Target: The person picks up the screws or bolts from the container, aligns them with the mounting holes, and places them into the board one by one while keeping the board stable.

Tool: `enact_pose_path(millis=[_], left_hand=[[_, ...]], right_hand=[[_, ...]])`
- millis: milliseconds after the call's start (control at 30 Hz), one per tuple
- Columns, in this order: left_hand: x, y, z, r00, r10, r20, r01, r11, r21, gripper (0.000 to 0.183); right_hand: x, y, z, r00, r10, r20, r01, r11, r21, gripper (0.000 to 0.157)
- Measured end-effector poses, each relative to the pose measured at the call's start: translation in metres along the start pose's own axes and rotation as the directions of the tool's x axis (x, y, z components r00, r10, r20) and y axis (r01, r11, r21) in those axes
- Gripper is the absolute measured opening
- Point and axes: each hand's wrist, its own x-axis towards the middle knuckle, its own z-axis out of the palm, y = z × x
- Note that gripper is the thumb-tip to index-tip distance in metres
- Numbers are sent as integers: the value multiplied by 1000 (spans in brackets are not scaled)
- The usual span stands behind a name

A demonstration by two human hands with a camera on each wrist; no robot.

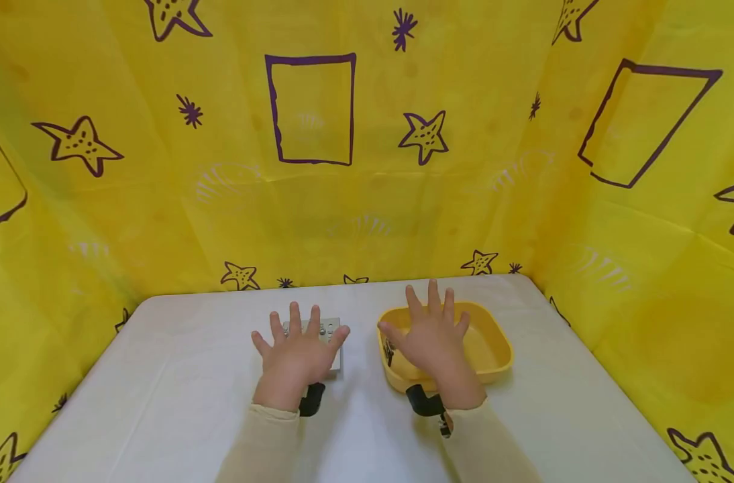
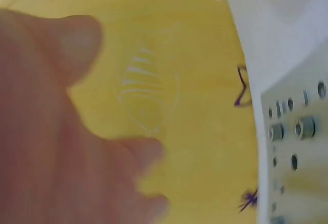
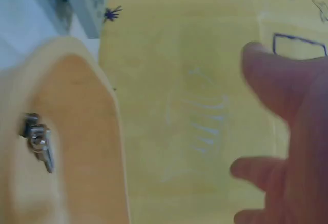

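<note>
My left hand (image 1: 296,359) is spread flat with its fingers apart, over a light grey metal block (image 1: 335,359) on the table. In the left wrist view the block (image 2: 302,183) shows several holes and a few bolts (image 2: 305,127) standing out of its face. My right hand (image 1: 435,342), fingers also spread, is over a yellow plastic bin (image 1: 494,349). Neither hand holds anything. Inside the bin, at its left side, lie a few small metal parts (image 1: 389,351) that look like screws; the right wrist view shows these metal parts (image 3: 38,139) too.
A white table (image 1: 180,376) carries the block and the bin, the block left of the bin. Yellow cloth walls (image 1: 367,201) with starfish drawings close in the back and both sides. Black wrist mounts (image 1: 424,401) sit at the sleeves.
</note>
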Motion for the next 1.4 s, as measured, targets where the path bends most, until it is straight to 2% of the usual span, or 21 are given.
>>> enact_pose_path(millis=[67,100,133,200,267,333,367,400,433,500,567,600,700,767,967,1067,1200,1400], left_hand=[[1,-12,-6,997,71,7,-71,994,-86,86],[3,-21,-10,994,111,8,-108,984,-143,86],[4,-31,-13,989,147,6,-143,970,-199,86],[8,-55,-17,981,194,8,-183,938,-296,89],[12,-81,-17,978,206,17,-183,904,-387,91],[17,-103,-12,980,193,44,-147,859,-491,91],[19,-112,-8,981,185,62,-122,831,-543,91],[21,-120,-3,981,175,85,-91,800,-593,90],[23,-127,2,980,169,106,-63,765,-641,90],[26,-138,13,977,158,140,-12,703,-711,91],[29,-145,24,977,147,157,19,667,-745,92],[30,-148,29,977,142,158,25,663,-748,91],[34,-152,39,981,131,145,20,672,-740,85],[36,-154,43,983,130,133,9,682,-731,81],[41,-156,48,983,139,122,-5,681,-732,76],[42,-156,48,984,129,126,2,694,-720,78],[43,-156,49,983,125,135,6,709,-705,85],[46,-158,51,980,134,147,6,718,-696,89]], right_hand=[[4,13,-11,1000,-27,-6,28,989,143,95],[6,21,-17,999,-39,-10,40,972,231,93],[8,29,-24,999,-47,-13,49,945,323,91],[11,44,-35,998,-56,-5,51,870,490,88],[12,56,-39,997,-70,20,42,778,626,86],[13,63,-37,995,-85,59,18,698,715,82],[13,65,-34,993,-95,77,6,668,745,80],[13,66,-30,990,-107,91,0,651,759,78],[13,66,-25,987,-121,105,0,653,757,77],[13,66,-15,981,-140,136,-3,688,726,73],[13,64,-4,974,-158,161,12,748,663,71],[13,63,1,970,-175,172,27,774,633,71],[15,60,16,950,-216,223,44,805,592,64],[17,59,23,932,-258,255,68,815,576,59],[19,55,37,888,-335,314,151,859,488,51],[20,53,39,878,-351,326,181,874,452,50],[21,50,41,875,-361,321,219,889,402,50],[22,47,46,856,-407,319,287,887,363,47]])
